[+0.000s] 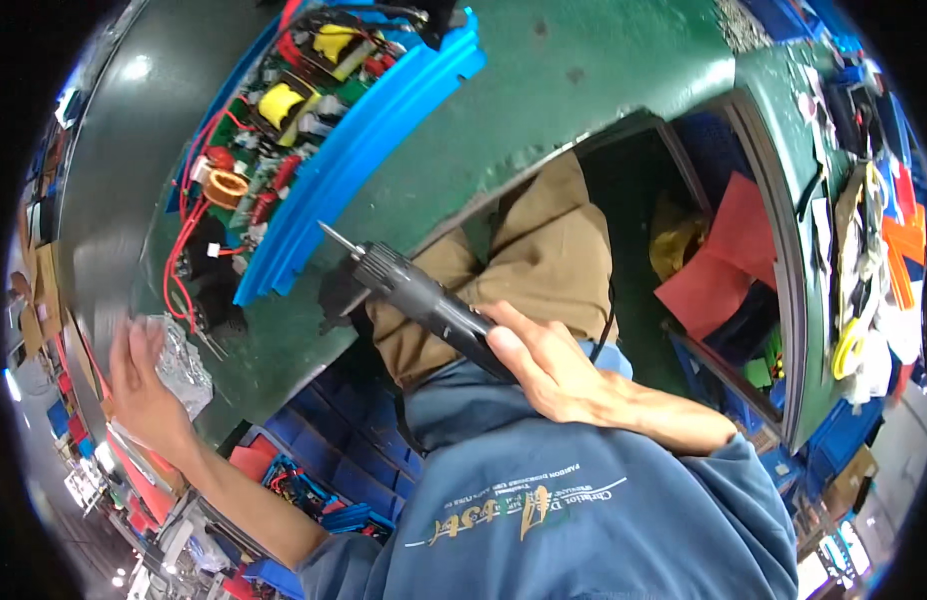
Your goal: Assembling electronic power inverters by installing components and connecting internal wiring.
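Note:
My right hand (549, 365) is wrapped round the rear part of a black electric screwdriver (424, 300). Its bit points up and left, close to the near wall of a blue metal housing (369, 165). A circuit board (254, 160) sits in that housing, with yellow-wrapped transformers, a copper coil (225, 187) and red wires. The red leads (174, 280) trail out over the bench at the housing's left end. At the far left, my left hand (149, 385) is open, fingers stretched out, beside a crumpled shiny silver wrapping (187, 365). Whether the fingertips touch it I cannot tell.
The green bench (604, 60) has a cut-out edge in front of my lap. Red sheets (729, 250) lie in an opening under the bench at right. Blue bins (334, 440) with another wired unit stand low at left. Orange and yellow items (899, 255) crowd the right side.

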Demonstrator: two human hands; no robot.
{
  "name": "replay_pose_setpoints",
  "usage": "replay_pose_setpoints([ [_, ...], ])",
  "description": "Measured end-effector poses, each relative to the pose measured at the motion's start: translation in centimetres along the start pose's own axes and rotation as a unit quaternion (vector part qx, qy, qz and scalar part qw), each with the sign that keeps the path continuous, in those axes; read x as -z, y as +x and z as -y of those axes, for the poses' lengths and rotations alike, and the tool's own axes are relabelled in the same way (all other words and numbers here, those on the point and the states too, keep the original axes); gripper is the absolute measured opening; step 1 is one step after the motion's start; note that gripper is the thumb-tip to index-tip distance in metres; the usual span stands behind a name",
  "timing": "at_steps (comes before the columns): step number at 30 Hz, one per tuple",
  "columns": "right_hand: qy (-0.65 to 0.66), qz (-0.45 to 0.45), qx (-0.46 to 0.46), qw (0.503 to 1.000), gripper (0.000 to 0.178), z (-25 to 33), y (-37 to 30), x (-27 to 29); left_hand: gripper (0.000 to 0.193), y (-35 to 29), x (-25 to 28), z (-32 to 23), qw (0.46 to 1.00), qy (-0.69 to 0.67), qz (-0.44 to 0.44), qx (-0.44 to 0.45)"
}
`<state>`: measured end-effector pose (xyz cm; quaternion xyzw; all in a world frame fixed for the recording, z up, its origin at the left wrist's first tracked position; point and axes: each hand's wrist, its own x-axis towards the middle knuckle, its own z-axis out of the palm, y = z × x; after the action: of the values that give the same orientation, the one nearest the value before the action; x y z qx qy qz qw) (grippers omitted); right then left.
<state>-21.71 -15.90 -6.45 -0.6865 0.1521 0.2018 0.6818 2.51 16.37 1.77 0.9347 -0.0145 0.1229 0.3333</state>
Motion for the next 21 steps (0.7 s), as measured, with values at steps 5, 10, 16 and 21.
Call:
replay_pose_setpoints([
  [5, 0.003, -0.052, 0.041, 0.998, 0.047, -1.2, -0.2, -1.3, 0.026, -1.3, -4.7, -6.9, 0.976, -0.109, 0.151, -0.109],
  [10, 0.031, -0.048, 0.036, 0.998, 0.049, -0.7, 0.0, -1.5, 0.02, -0.9, -7.4, -9.5, 0.943, -0.124, 0.255, -0.173],
  [16, 0.022, -0.043, 0.037, 0.998, 0.05, -0.6, 0.4, -1.3, 0.019, -1.0, -8.2, -10.8, 0.933, -0.043, 0.321, -0.157],
  [21, 0.032, -0.032, 0.03, 0.999, 0.051, -0.5, 0.6, -1.2, 0.011, -1.4, -8.6, -12.0, 0.909, 0.118, 0.255, -0.309],
])
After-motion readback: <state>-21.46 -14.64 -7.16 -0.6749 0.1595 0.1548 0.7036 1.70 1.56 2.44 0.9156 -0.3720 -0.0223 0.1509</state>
